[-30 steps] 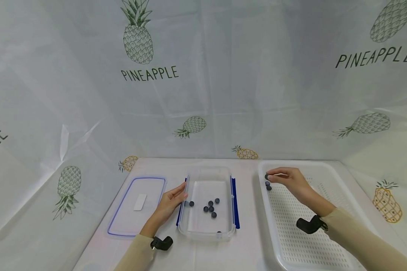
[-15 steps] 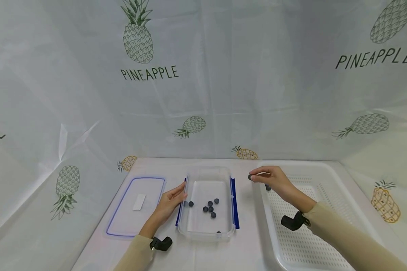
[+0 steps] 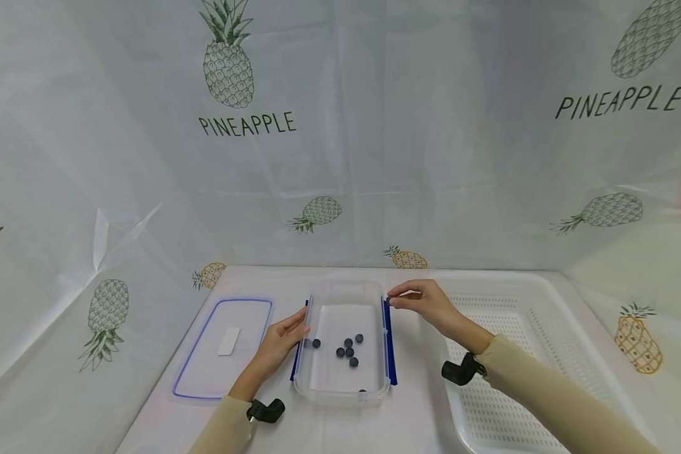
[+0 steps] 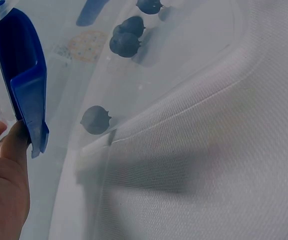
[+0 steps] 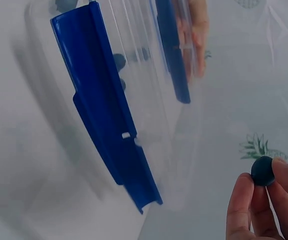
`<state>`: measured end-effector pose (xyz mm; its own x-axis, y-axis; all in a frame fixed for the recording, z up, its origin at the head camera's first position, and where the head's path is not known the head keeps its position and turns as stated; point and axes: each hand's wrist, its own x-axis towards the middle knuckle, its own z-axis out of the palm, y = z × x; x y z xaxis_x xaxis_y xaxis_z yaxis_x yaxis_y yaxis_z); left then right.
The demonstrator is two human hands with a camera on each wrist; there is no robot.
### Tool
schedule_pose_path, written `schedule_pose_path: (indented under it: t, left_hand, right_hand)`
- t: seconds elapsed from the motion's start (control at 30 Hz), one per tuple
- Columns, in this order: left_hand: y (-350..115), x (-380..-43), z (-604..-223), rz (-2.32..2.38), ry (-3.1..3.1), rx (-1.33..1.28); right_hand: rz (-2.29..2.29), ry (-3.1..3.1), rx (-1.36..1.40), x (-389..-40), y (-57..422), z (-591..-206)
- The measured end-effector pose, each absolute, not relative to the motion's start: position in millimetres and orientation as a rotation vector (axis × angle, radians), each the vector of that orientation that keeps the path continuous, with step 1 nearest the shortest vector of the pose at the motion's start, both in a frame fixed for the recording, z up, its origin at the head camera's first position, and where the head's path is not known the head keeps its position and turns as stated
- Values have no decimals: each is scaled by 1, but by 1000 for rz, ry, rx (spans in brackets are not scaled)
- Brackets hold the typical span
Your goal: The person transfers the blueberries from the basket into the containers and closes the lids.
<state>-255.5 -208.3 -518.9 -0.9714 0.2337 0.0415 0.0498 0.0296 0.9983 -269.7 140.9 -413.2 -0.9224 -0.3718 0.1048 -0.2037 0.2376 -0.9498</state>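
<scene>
A clear plastic container with blue side latches stands uncovered on the table. Several blueberries lie scattered on its floor. At its left side my left hand holds the wall by the blue latch. My right hand pinches a blueberry between thumb and fingertips. In the head view that berry is by the container's far right corner, mostly hidden by the fingers. The right wrist view shows the berry held clear of the container's right latch.
To the left lies a clear lid with a blue seal and a white label. A white perforated basket stands on the right, partly under my right forearm. Behind the table hangs a pineapple-print sheet.
My right hand has moved left with the blueberry, from over the basket's left rim to the container's far right corner. The left hand stays on the container.
</scene>
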Motion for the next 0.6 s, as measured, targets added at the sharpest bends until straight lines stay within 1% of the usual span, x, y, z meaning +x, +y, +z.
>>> schedule_pose_path:
  t: [0.2,0.5,0.6]
  left_hand:
    - [-208,-255,-518,2080,2156,298]
    - [-210,-254,-521,2083,2143,365]
    - [-211,-255,-521,2083,2137,338]
  right_hand:
    - [-1741,2342,-542,-270,124,-418]
    - [-1689,2325,-569,-270,103,-426]
    - [-1669,2341,-572,-269,98,-428]
